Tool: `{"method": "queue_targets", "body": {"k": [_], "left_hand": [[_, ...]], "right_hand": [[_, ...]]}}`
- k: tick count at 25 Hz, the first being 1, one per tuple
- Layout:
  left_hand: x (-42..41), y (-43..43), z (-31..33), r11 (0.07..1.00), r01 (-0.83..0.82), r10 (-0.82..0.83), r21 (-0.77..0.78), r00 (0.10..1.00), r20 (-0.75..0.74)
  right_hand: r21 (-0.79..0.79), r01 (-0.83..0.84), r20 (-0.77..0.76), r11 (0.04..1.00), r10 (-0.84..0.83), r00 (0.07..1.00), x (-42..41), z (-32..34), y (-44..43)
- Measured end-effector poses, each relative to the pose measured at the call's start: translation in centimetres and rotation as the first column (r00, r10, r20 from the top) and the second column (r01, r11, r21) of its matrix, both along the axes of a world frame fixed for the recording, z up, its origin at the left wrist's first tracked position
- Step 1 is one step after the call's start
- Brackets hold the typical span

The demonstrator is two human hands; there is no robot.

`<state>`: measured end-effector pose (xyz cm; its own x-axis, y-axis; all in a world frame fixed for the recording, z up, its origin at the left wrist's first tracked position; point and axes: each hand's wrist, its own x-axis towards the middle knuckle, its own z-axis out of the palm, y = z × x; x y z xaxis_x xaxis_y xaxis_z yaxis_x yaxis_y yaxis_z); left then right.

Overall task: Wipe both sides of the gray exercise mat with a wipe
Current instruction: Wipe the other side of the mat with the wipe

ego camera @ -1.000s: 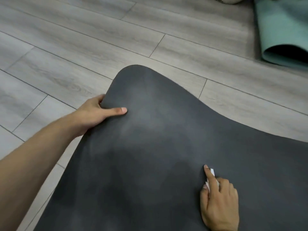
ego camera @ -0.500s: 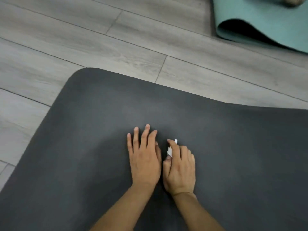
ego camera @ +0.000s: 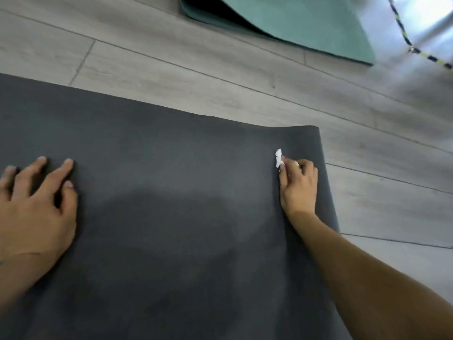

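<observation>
Right hand (ego camera: 297, 185), fingers curled, pinching one small crumpled white wipe (ego camera: 278, 158) against one flat dark gray foam exercise mat (ego camera: 171, 217), near its far right corner. Left hand (ego camera: 36, 204) spread open, pressing mat's left side.

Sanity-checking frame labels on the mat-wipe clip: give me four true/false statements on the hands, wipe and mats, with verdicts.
1. The right hand pinches the white wipe. True.
2. The left hand lifts a corner of the gray exercise mat. False: it rests flat on the mat, fingers spread.
3. The wipe is near the gray mat's right edge. True.
4. The teal mat lies on top of the gray mat. False: it lies apart on the wood floor, beyond the gray mat's far edge.
</observation>
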<state>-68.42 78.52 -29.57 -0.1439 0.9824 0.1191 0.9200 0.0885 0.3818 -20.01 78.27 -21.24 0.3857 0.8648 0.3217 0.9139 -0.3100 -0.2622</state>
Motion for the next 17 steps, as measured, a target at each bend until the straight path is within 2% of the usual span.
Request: {"method": "queue_targets", "body": {"k": [1,3,4,5,6,8,9,11,13,15,17], "left_hand": [[-0.4,0.3,-1.1,1.000,0.016,-0.015,-0.012,0.999,0.034],[1.1,0.6,0.0,1.000,0.010,-0.010,0.002,1.000,0.003],[4.3,0.6,2.2,0.999,-0.046,0.046,0.003,0.999,-0.006],[8.6,0.4,4.3,1.000,-0.027,0.027,0.002,1.000,-0.015],[14.1,-0.4,6.5,0.994,0.098,-0.097,0.041,0.994,-0.045],[24.6,-1.6,9.0,0.893,0.448,-0.449,-0.035,0.885,-0.121],[28.3,-1.6,9.3,0.866,0.489,-0.499,-0.102,0.852,-0.157],[30.7,-0.5,7.7,0.888,0.412,-0.451,-0.202,0.866,-0.216],[30.3,-0.1,6.9,0.909,0.366,-0.409,-0.200,0.876,-0.256],[30.3,-0.3,6.9,0.914,0.367,-0.404,-0.173,0.856,-0.323],[30.6,-0.3,7.0,0.905,0.391,-0.425,-0.168,0.852,-0.305]], "right_hand": [[0.011,0.006,-0.043,1.000,-0.006,0.999,0.4,-1.2,0.1],[0.043,0.007,-0.099,0.999,-0.003,0.995,0.2,-2.1,0.0],[0.059,0.007,-0.114,0.998,0.000,0.994,0.2,-2.0,0.2],[0.083,0.017,-0.136,0.996,-0.005,0.991,0.6,-1.8,0.4],[0.105,0.036,-0.163,0.994,-0.018,0.986,1.1,-1.7,0.7],[0.125,0.043,-0.185,0.991,-0.019,0.983,1.4,-1.6,0.7],[0.126,0.022,-0.166,0.992,0.000,0.986,1.2,-1.7,0.6],[0.132,-0.012,-0.106,0.991,0.026,0.994,1.2,-1.8,0.6],[0.109,-0.005,0.009,0.994,0.004,1.000,1.5,-1.2,0.8],[-0.025,-0.022,0.175,0.999,0.026,0.984,1.3,-0.1,0.4],[-0.155,-0.108,0.261,0.982,0.146,0.954,1.5,0.5,-0.2]]}}
